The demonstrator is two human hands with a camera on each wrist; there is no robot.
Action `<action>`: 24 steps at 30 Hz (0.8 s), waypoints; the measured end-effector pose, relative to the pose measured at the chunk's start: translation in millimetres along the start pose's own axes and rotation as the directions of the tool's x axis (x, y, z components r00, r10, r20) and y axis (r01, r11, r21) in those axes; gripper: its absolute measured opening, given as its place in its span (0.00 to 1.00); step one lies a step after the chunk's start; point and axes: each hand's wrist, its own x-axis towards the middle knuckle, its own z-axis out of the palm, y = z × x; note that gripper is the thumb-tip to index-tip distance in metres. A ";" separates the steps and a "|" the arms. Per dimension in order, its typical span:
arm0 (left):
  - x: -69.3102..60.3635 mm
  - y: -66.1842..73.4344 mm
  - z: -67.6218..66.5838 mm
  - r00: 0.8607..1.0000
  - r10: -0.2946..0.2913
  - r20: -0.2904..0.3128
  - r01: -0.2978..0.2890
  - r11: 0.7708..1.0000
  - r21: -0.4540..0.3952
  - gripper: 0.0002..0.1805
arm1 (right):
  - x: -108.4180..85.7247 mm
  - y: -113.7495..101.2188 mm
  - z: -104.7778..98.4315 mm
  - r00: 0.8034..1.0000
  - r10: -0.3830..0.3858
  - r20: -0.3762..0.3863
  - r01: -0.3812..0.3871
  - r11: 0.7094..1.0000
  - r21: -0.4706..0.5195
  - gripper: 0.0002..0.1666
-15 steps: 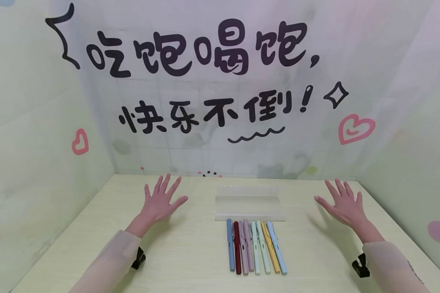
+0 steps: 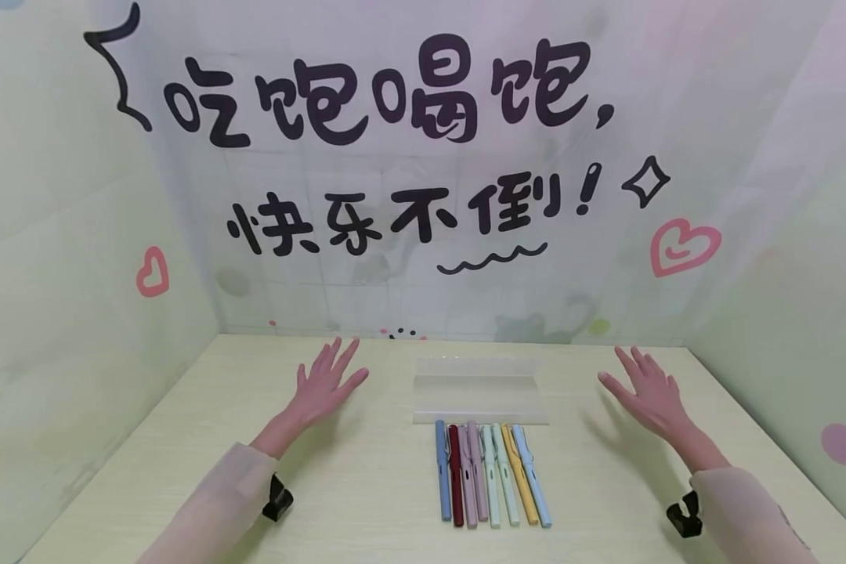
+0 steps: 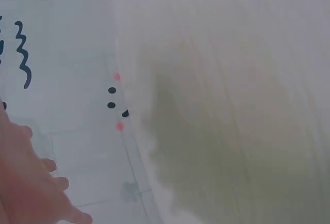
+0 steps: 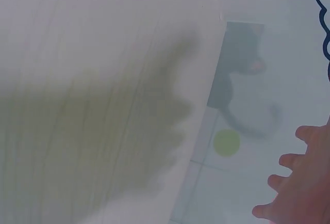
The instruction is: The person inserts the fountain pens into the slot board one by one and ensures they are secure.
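Note:
Several pens [image 2: 493, 474] lie side by side on the table in the head view: blue, dark red, purple, pale green, yellow and light blue, with clips at their far ends. Just behind them is a clear plastic tray or holder [image 2: 479, 392]. To its left hovers my left hand [image 2: 320, 392], fingers spread and holding nothing. On the other side my right hand [image 2: 648, 395] is likewise held over the table with straight fingers, touching nothing. Each wrist view catches part of a hand, the left [image 3: 31, 182] and the right [image 4: 301, 182], plus its shadow.
The pale wooden table [image 2: 366, 486] is bounded by a printed cloth backdrop [image 2: 409, 298] at the back and both sides. A black wrist mount [image 2: 278, 498] hangs under the left sleeve, another black mount [image 2: 685, 515] under the right.
Both hands have shifted slightly inward, toward the middle, and turned a little. The pens and the plastic tray stay where they were.

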 end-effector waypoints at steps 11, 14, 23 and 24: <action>0.3 17.2 11.4 0.996 -0.019 0.083 0.033 0.986 -0.166 0.34 | -6.3 -12.5 14.9 0.999 -0.024 0.031 0.019 0.989 0.149 0.36; 1.2 21.7 14.5 0.996 0.006 0.084 0.013 0.976 -0.219 0.34 | -7.5 -16.0 17.3 0.999 -0.036 0.040 0.026 0.977 0.213 0.35; 1.9 32.6 24.2 0.995 0.069 0.076 -0.034 0.919 -0.394 0.33 | -11.0 -31.7 24.1 0.996 -0.045 0.079 0.012 0.928 0.372 0.33; 1.5 33.9 24.7 0.994 0.079 0.069 -0.044 0.914 -0.404 0.33 | -11.6 -33.6 25.1 0.995 -0.045 0.085 0.009 0.925 0.380 0.33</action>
